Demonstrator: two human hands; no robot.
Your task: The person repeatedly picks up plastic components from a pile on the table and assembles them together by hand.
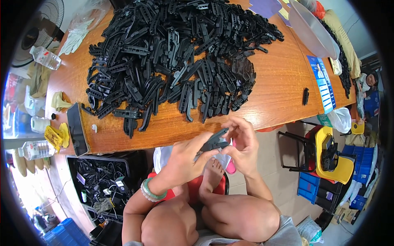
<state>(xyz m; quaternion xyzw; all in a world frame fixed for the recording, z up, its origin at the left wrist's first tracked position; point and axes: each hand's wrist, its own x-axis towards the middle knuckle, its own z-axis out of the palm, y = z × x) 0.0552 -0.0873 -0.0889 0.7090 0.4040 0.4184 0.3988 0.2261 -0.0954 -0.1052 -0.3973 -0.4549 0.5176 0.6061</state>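
Note:
Just past the table's front edge, above my lap, I hold a black plastic clip-like part (pixel 214 142) with two long arms spread apart at one end. My left hand (pixel 182 160) grips its left side between thumb and fingers; a beaded bracelet is on that wrist. Against the part's right end, my right hand (pixel 245 147) closes with curled fingers and thumb; its exact contact is partly hidden. Beyond both hands, a large heap of similar black plastic parts (pixel 164 57) covers much of the wooden table (pixel 275 82).
A smartphone (pixel 78 129) lies at the table's left edge, near a small white piece (pixel 95 128). One loose black part (pixel 305 96) sits at right, beside a blue leaflet (pixel 322 82). Below the left side stands a black crate (pixel 108 164) with cables. A yellow chair (pixel 324 164) is right.

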